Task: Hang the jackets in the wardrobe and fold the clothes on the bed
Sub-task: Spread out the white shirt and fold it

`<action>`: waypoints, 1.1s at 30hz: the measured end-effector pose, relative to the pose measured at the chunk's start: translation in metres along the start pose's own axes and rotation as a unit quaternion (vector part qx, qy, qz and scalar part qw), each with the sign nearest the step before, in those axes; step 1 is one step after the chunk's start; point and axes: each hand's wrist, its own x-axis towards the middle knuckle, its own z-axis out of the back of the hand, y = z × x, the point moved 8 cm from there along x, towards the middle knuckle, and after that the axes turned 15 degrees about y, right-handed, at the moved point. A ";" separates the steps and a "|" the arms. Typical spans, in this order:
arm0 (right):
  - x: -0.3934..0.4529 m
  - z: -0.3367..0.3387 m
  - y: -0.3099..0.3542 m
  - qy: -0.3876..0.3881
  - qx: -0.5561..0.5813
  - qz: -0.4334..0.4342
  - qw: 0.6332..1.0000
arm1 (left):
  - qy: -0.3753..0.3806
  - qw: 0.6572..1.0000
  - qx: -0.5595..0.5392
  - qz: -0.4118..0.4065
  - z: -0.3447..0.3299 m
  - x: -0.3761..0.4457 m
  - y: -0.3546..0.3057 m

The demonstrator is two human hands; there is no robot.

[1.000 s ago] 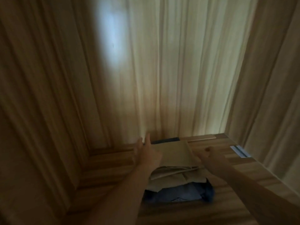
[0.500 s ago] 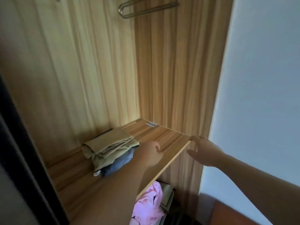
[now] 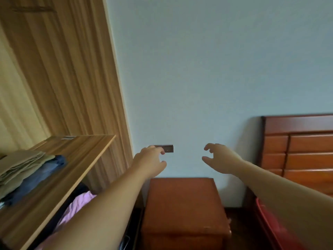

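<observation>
Both hands are hanging in front of the wall, well apart and gripping nothing — the left hand (image 3: 150, 160) and right hand (image 3: 219, 159) are showing loosely curled fingers, probably because they are free for the next garment. The folded clothes (image 3: 27, 170) are lying in 1 stack at the left end of the wardrobe (image 3: 59, 73) shelf (image 3: 77, 156), away from its front edge, likely so they cannot slip off. The bed (image 3: 299, 147) is standing at the right — no jackets are showing.
</observation>
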 end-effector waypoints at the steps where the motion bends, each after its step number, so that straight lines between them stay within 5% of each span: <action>1: -0.028 -0.002 -0.023 -0.005 0.008 -0.020 1.000 | 0.008 1.000 0.004 -0.015 -0.012 -0.011 -0.025; 12: -0.350 -0.014 -0.203 -0.040 0.053 -0.261 0.963 | 0.101 0.964 0.031 -0.245 -0.090 -0.094 -0.280; 21: -0.550 -0.050 -0.215 -0.049 0.049 -0.448 0.892 | 0.189 0.912 0.000 -0.365 -0.177 -0.180 -0.381; 33: -0.718 -0.099 -0.253 -0.095 0.133 -0.527 0.834 | 0.242 0.871 0.024 -0.427 -0.236 -0.285 -0.491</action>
